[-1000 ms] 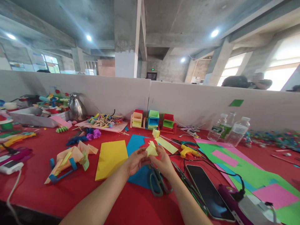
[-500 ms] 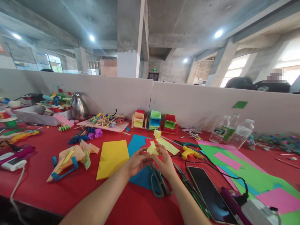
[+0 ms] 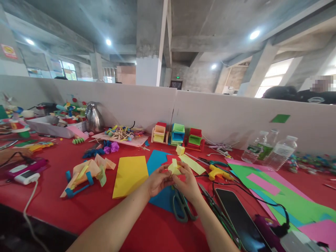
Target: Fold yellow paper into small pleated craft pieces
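Another person's bare hand [image 3: 9,154] has come in at far left since a moment ago; nearer, I see the worker's left hand [image 3: 158,182] and right hand [image 3: 187,183] pinching a small pale-yellow folded paper piece [image 3: 174,169] between their fingertips; grey-handled scissors [image 3: 181,219] lie just below; a yellow rectangular paper sheet [image 3: 130,176] lies left of blue paper [image 3: 156,160].

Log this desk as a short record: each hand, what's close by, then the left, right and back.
Left hand: fingers pinching a folded pale yellow paper piece
Right hand: fingers on the same piece, opposite side
Just below: gray-handled scissors
Beyond hands: small pale yellow paper cube
Left: yellow sheet, then a peach paper figure with blue parts
Right: yellow glue gun, dark-screened phone
Back: metal jug, clear bottles along a white partition
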### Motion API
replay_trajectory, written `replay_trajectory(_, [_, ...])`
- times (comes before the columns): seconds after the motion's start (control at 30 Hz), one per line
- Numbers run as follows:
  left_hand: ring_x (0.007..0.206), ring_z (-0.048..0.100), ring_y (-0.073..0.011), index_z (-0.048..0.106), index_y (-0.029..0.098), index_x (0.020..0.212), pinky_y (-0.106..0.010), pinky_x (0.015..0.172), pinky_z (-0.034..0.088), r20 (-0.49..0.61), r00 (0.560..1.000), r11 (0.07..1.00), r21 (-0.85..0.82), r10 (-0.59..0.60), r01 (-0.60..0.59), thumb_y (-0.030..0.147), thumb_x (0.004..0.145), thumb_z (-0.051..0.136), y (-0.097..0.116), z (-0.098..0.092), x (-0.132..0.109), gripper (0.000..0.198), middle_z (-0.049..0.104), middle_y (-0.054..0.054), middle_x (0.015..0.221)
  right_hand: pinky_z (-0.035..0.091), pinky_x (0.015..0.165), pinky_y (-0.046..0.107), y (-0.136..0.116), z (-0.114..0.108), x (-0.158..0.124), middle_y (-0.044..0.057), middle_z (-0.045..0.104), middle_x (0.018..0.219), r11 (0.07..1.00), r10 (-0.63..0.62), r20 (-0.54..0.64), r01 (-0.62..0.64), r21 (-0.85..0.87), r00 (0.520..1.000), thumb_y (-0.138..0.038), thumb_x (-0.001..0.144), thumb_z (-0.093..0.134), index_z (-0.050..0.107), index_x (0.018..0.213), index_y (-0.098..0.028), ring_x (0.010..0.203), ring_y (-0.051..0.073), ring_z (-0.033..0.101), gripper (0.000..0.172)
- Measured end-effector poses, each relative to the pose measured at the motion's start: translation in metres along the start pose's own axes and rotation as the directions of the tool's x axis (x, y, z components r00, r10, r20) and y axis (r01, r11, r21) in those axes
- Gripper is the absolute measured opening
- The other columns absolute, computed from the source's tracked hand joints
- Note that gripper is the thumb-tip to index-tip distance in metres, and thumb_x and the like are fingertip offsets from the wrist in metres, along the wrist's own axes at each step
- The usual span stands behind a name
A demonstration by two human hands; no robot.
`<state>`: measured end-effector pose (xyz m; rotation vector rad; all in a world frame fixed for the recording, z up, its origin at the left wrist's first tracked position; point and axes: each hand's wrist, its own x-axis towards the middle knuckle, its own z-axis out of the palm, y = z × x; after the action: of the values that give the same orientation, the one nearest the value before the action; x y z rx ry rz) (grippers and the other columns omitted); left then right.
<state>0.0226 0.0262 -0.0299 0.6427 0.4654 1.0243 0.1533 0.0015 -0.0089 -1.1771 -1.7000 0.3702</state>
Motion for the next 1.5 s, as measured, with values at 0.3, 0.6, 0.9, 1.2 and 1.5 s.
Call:
replay_trajectory(0.3, [0.062,0.064,-0.0124,0.055,0.016,0.100,-0.024,0.060,0.051,0.011,1.000,1.000,0.008,0.018,-0.018,0.009,0.069,0.068,0.001,0.001,-0.001,0.034,0.067,-0.003,0.078,0.038,0.091,0.041,0.003,0.004,-0.001,0.008,0.052,0.107,1.000,-0.030,-0.052,0.030,-0.004,0.998,-0.016,0.066,0.053,0.058,0.084,-0.020,0.104,0.023,0.049,0.019])
replay_trajectory(0.6, [0.074,0.064,-0.0120,0.055,0.019,0.104,-0.023,0.071,0.051,0.037,0.997,0.997,-0.021,0.075,-0.074,0.006,0.073,0.064,0.001,0.003,-0.004,0.035,0.068,-0.003,0.085,0.041,0.090,0.038,0.001,0.008,-0.004,0.008,0.053,0.113,0.996,0.024,-0.134,-0.012,0.091,0.991,-0.021,0.074,0.052,0.041,0.117,-0.020,0.104,0.020,0.052,0.044])
replay_trajectory(0.9, [0.066,0.064,-0.0114,0.055,0.018,0.096,-0.024,0.066,0.051,0.020,0.997,0.997,-0.003,0.079,-0.079,0.011,0.072,0.066,-0.001,-0.001,-0.001,0.028,0.067,-0.002,0.078,0.045,0.088,0.035,-0.004,0.005,-0.004,0.005,0.057,0.108,0.986,0.032,-0.106,-0.014,0.167,0.994,-0.017,0.071,0.053,0.046,0.115,-0.022,0.098,0.018,0.056,0.045])
replay_trajectory(1.2, [0.067,0.064,-0.0109,0.056,0.018,0.092,-0.021,0.063,0.050,0.019,0.995,0.995,0.018,0.096,-0.096,0.010,0.070,0.068,-0.002,-0.002,-0.001,0.027,0.067,-0.002,0.079,0.049,0.078,0.033,-0.004,0.007,-0.005,0.006,0.061,0.101,0.970,0.055,-0.060,-0.039,0.240,0.997,-0.021,0.076,0.052,0.041,0.119,-0.021,0.087,0.018,0.060,0.044])
replay_trajectory(1.5, [0.067,0.063,-0.0102,0.056,0.018,0.101,-0.021,0.065,0.050,0.029,0.994,0.995,-0.003,0.102,-0.102,0.010,0.071,0.066,-0.001,-0.003,-0.001,0.033,0.067,-0.001,0.077,0.049,0.076,0.031,-0.003,0.008,-0.005,0.004,0.061,0.099,0.952,0.062,0.002,-0.060,0.301,0.998,-0.019,0.074,0.054,0.040,0.121,-0.022,0.085,0.016,0.060,0.050])
